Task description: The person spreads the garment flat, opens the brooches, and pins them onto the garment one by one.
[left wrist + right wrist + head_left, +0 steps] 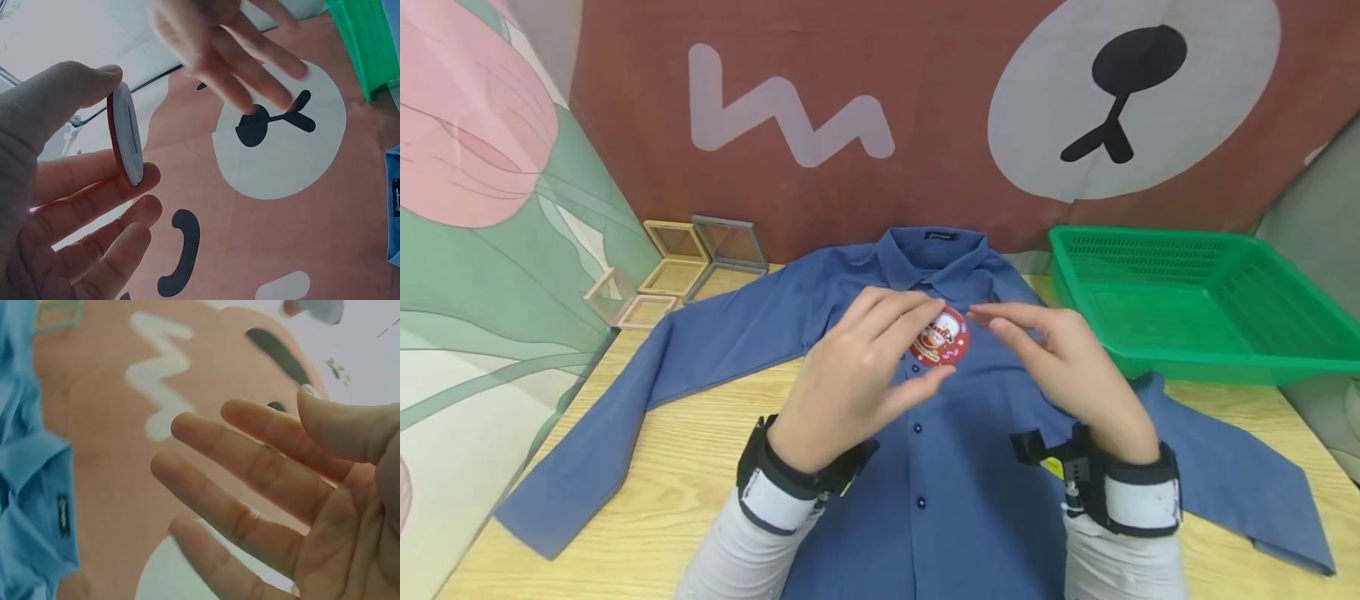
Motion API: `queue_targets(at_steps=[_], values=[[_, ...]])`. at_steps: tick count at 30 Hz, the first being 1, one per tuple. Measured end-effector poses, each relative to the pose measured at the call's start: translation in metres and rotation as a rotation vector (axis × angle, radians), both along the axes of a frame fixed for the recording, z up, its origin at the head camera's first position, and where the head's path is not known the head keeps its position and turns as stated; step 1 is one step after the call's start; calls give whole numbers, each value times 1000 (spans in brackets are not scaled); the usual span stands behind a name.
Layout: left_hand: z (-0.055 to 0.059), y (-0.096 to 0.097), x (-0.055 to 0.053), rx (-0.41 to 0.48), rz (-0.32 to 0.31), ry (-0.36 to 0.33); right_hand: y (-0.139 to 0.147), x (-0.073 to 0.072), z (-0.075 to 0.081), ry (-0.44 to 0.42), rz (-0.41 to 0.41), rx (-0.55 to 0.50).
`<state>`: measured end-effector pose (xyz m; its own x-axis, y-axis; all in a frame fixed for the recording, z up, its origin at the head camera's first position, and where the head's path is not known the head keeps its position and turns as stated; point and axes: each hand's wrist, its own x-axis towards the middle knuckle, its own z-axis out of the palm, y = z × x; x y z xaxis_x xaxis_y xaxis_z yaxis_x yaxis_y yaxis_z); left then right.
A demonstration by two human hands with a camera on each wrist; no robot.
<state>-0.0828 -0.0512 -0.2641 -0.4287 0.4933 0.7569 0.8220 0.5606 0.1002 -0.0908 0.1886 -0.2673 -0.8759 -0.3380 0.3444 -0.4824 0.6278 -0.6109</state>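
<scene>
A round red pin badge (942,337) with a cartoon figure on its front is pinched at its rim by my left hand (856,367), above the shirt's chest. In the left wrist view the badge (129,134) stands edge-on between thumb and fingertips, its pale back with a thin pin line facing out. My right hand (1063,354) hovers just right of the badge, holding nothing; its fingers (219,440) are spread and nearly straight in the right wrist view. Under both hands lies a blue button-up shirt (977,500), front up, collar at the far side and sleeves spread.
A green plastic basket (1232,368) stands at the right, near the shirt's sleeve. Small hinged frames, one yellow (658,279), one grey (760,242) and one pale pink (647,323), stand opened at the back left of the wooden table (722,450). A brown bear-print cloth (925,108) hangs behind.
</scene>
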Motion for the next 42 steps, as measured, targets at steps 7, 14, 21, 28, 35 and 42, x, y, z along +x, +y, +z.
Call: queue_targets(at_steps=[7, 14, 21, 28, 35, 42], values=[[3, 0, 2, -6, 8, 31, -11, 22, 5, -51, 43, -133], [1, 4, 3, -21, 28, 49, -21, 23, 2, -182, 38, -415], [-3, 9, 1, -51, 52, 75, -32, 17, -4, -289, 50, -729], [-5, 12, 3, -22, 159, 167, -41, 13, -4, -274, -36, -913], [-8, 20, 5, -30, 184, 219, -43, 14, -3, -279, -68, -935], [-14, 25, 4, -55, 255, 241, -47, 13, -3, -265, -90, -894]])
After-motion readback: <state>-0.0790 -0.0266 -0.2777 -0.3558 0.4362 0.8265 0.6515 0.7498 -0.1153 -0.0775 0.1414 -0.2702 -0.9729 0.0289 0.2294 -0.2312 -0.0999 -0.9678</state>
